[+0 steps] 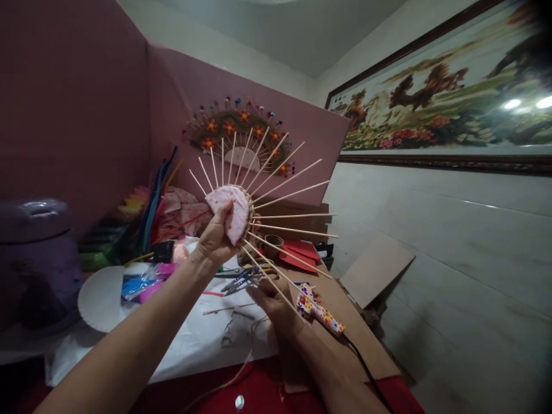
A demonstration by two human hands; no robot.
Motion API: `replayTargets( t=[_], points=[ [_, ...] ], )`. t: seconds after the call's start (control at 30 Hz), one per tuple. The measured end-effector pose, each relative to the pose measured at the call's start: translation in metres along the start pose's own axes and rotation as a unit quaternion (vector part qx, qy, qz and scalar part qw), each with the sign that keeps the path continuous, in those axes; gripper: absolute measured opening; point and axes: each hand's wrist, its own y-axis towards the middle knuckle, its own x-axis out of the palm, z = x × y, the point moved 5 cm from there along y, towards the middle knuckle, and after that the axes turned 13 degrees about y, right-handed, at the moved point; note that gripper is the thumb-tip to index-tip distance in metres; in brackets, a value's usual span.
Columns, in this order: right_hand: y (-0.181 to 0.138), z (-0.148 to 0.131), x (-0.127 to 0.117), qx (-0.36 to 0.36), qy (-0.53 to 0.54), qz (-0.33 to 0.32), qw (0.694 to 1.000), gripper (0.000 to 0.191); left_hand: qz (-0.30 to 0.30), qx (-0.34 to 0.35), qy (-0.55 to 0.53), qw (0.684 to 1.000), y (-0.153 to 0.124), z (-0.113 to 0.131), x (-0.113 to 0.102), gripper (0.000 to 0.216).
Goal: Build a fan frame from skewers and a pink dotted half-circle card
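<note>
My left hand (215, 236) grips a half-round piece covered in pink dotted cloth (238, 215), thumb on its front and fingers behind. Many thin wooden sticks (287, 185) fan out from its curved edge, where twine is woven between their bases. Below the lowest sticks, my right hand (276, 299) is closed, its fingers partly hidden. A loose length of twine (251, 348) runs up from the red cloth to this hand. Scissors (241, 279) lie just beyond it on the table.
A finished flowered fan (233, 126) leans on the pink board (310, 132). At right, a flowered glue gun (321, 310) lies on cardboard (357, 339) near red paper (299, 256). White half-disc (101, 299), coloured packets (142, 284) and a purple container (38, 264) stand left.
</note>
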Motion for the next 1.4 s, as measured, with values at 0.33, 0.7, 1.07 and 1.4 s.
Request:
replayTargets(
  t=[0.33,0.7,1.07,1.4],
  points=[
    [-0.009,0.006,0.019,0.019,-0.059,-0.113,0.992,0.038,0.002,-0.004,-0.024,1.0,-0.005,-0.015,0.016,0.022],
    [0.002,0.011,-0.001,0.022,-0.02,-0.035,0.999,0.04,-0.002,0.03,0.025,0.999,0.0,0.0,0.004,0.014],
    [0.018,0.015,-0.047,0.065,0.199,0.047,0.977,0.039,0.019,0.098,0.023,0.995,0.0,0.032,-0.01,0.008],
    [0.021,0.002,-0.064,-0.004,0.281,0.114,0.953,0.04,0.102,0.171,0.07,0.978,0.0,0.047,-0.021,0.008]
  ],
)
